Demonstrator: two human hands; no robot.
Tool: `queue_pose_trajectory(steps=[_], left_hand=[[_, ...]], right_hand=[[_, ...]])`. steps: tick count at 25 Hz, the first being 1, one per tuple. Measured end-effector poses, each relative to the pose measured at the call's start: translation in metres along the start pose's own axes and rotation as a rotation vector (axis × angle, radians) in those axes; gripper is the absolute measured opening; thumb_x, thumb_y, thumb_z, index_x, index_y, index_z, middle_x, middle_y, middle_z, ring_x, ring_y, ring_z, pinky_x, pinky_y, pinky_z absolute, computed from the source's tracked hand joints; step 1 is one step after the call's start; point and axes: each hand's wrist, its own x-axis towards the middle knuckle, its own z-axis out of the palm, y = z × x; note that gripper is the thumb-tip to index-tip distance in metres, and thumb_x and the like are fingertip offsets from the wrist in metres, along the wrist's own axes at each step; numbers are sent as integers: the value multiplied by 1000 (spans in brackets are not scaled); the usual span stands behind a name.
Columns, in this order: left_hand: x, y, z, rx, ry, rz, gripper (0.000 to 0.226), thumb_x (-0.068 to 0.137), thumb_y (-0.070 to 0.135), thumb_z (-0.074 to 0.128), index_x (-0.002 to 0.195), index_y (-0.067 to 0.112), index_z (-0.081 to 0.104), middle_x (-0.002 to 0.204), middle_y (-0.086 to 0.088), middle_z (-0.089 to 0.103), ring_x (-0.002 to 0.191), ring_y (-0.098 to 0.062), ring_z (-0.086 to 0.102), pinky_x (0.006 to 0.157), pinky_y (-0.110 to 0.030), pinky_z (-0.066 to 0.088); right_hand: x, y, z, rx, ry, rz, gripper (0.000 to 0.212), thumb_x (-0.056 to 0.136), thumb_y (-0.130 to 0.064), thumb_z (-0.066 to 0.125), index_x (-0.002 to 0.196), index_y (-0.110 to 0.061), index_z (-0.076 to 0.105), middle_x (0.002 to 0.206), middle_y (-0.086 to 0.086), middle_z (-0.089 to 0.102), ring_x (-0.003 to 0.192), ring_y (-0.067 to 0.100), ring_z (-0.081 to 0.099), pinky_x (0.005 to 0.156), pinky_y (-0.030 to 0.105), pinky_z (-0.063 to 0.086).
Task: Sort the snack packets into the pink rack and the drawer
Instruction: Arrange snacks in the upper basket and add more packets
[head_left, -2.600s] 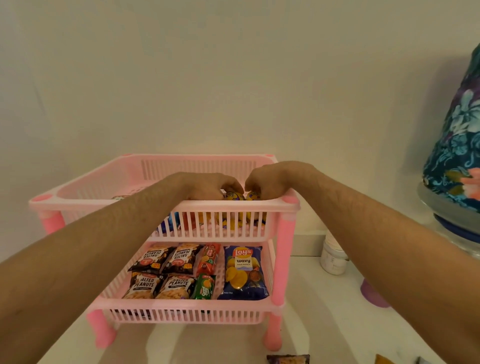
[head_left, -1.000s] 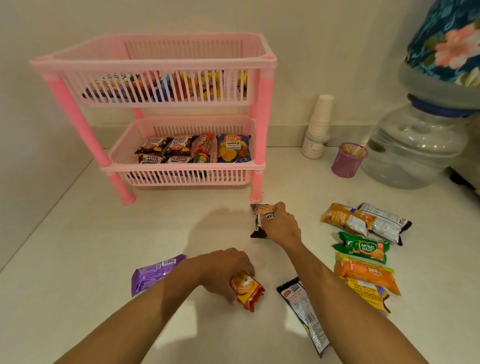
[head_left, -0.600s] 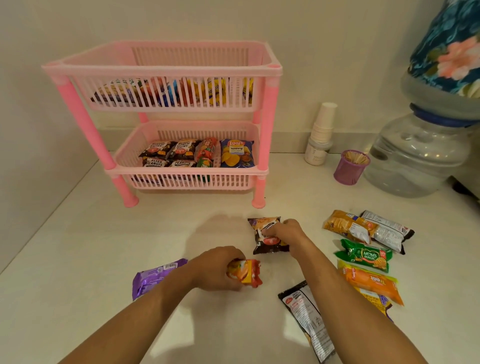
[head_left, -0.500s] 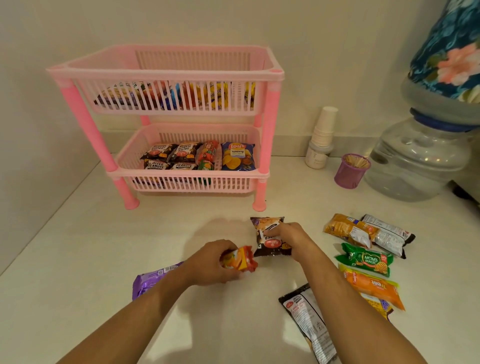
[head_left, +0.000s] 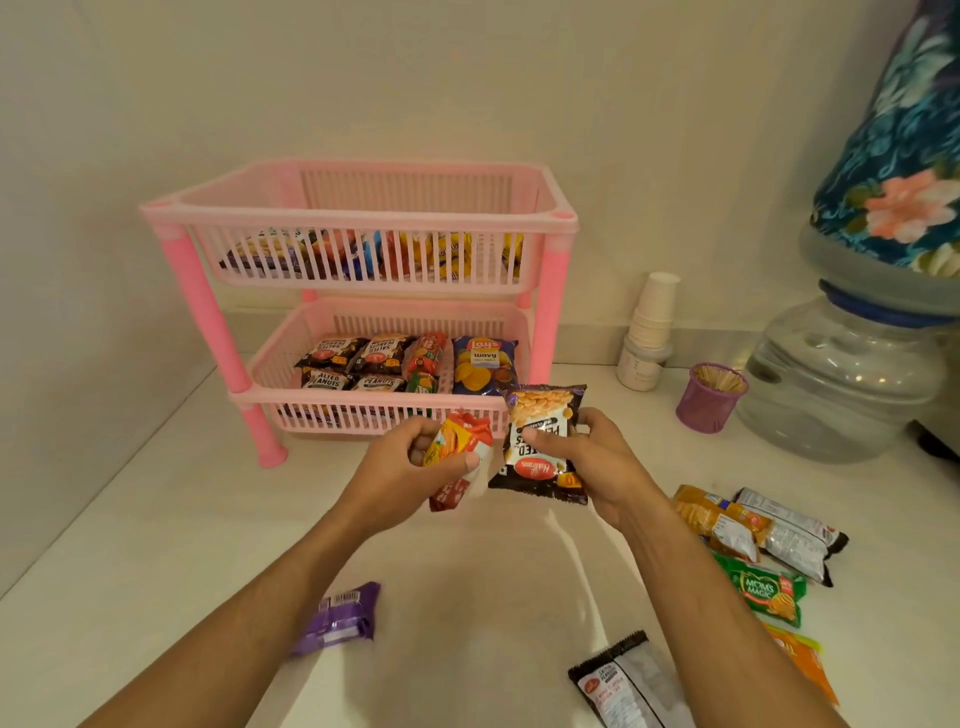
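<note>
A two-tier pink rack (head_left: 546, 291) stands against the wall, with several snack packets on both tiers. My left hand (head_left: 402, 465) grips a small orange-red packet (head_left: 457, 444) above the counter, just in front of the rack's lower tier. My right hand (head_left: 592, 460) holds a dark salted peanuts packet (head_left: 540, 441) right beside it. A purple packet (head_left: 337, 618) lies on the counter near my left forearm. Several more packets lie at the right, among them a green biscuit packet (head_left: 763, 590) and a black-and-white packet (head_left: 628, 683). No drawer is in view.
A stack of paper cups (head_left: 652, 322) and a purple toothpick holder (head_left: 711, 397) stand right of the rack. A large water bottle with a floral cover (head_left: 852, 374) fills the right side. A wall runs behind and along the left.
Both hands left the rack's top tier, came down to the counter, each picked up a packet, and lifted them toward the rack's lower tier.
</note>
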Motion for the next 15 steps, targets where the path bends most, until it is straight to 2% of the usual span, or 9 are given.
queue_pose_trajectory(steps=[5,9,11,13,15], left_hand=[[10,61,-32,23,134,195,32,76,46,74,95,24,60,73,22,66,62,5,60,57,-11,43],[23,108,-59,27,185,208,48,71,58,71,102,26,53,92,3,71,73,-5,70,65,-27,57],[33,129,-72,33,264,217,50,72,60,70,99,23,54,90,-2,69,73,-10,67,64,-29,52],[44,151,-85,66,322,232,49,73,62,69,96,22,55,89,0,68,75,-12,66,64,-29,49],[58,173,-98,97,350,264,52,72,65,68,99,22,55,93,3,68,81,-13,67,69,-33,54]], right_hand=[[-10,-54,15,51,-57,-190,54,73,-14,82,119,-14,54,104,11,75,90,28,74,83,46,59],[-16,-97,26,28,-123,-282,58,66,-22,83,118,-15,56,103,9,75,92,29,74,82,44,58],[-13,-117,32,28,-139,-313,54,70,-21,81,118,-12,58,102,11,76,91,30,74,79,42,59],[-7,-136,38,42,-122,-357,49,76,-18,80,119,-10,58,102,11,76,88,29,74,73,38,59],[3,-158,42,67,-79,-398,51,77,-19,80,121,-13,54,102,10,75,85,28,75,68,35,60]])
